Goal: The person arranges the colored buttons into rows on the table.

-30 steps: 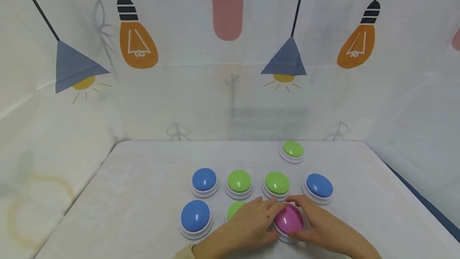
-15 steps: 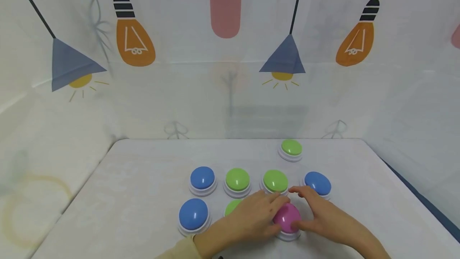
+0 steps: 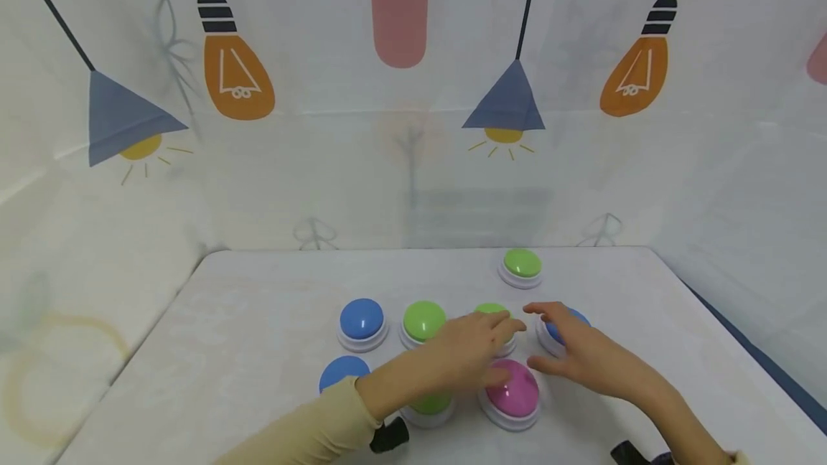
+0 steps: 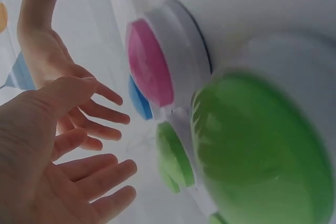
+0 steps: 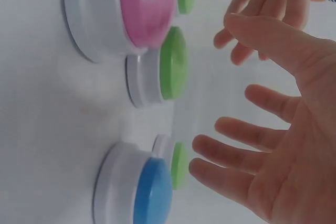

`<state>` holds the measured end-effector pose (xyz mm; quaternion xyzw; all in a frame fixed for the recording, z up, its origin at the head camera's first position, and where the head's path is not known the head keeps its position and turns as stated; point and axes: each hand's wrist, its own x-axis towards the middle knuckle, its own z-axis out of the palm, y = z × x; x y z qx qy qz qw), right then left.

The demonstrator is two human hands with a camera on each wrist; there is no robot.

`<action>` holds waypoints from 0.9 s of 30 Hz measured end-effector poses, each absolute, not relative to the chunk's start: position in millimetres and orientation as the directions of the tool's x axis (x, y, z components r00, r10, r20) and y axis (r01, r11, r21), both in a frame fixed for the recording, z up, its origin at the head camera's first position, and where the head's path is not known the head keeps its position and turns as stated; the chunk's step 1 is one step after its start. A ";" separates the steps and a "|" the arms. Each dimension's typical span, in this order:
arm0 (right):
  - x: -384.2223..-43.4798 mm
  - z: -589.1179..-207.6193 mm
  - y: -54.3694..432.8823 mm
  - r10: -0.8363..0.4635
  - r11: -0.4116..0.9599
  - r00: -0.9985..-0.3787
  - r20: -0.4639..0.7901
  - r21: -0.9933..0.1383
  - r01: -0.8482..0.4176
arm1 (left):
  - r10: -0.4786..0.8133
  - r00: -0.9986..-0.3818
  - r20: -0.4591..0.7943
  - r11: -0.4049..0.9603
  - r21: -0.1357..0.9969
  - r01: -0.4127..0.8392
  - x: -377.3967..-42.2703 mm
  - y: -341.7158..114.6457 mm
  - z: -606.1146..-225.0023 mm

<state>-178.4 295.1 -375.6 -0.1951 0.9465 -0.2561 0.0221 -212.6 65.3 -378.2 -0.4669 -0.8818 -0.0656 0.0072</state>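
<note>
A pink push button (image 3: 513, 392) with a white round base stands on the table, in the front row at the right. My left hand (image 3: 468, 350) hovers above and left of it, fingers loosely spread, holding nothing; it partly hides the green button behind (image 3: 492, 308) and the front green button (image 3: 431, 405). To the right, my right hand (image 3: 584, 354) hangs in the air with fingers apart and nothing in its grasp, overlapping the right blue button (image 3: 549, 329). Both wrist views show relaxed fingers, off the pink button (image 4: 149, 61).
Two blue buttons, a back one (image 3: 362, 320) and a front one (image 3: 342, 372), stand at the left. A green button (image 3: 423, 321) sits in the back row, another green button (image 3: 522, 264) near the far edge of the white table (image 3: 271, 293). A patterned curtain (image 3: 323, 178) hangs behind.
Both hands have let go of the pink button and lifted away from it, moving up and forward. The pink button stays in place, now more fully uncovered.
</note>
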 end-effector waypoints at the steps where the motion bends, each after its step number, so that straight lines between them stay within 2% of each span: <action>1: -182.0 -374.4 295.6 -0.381 0.792 -0.922 0.063 -0.493 -0.361 | 0.816 -0.573 0.076 0.563 0.118 0.818 -216.2 65.9 -375.8; 10: -212.1 -365.3 305.8 -0.347 0.802 -0.936 0.049 -0.502 -0.324 | 0.810 -0.574 0.119 0.555 0.159 0.817 -246.9 84.8 -360.4; 18: -248.4 -361.8 312.1 -0.352 0.811 -0.931 0.091 -0.467 -0.353 | 0.772 -0.629 0.097 0.605 0.194 0.772 -279.9 115.3 -352.5; 27: -280.9 -366.2 315.1 -0.348 0.809 -0.926 0.146 -0.452 -0.376 | 0.716 -0.692 0.092 0.673 0.175 0.719 -315.3 130.3 -352.9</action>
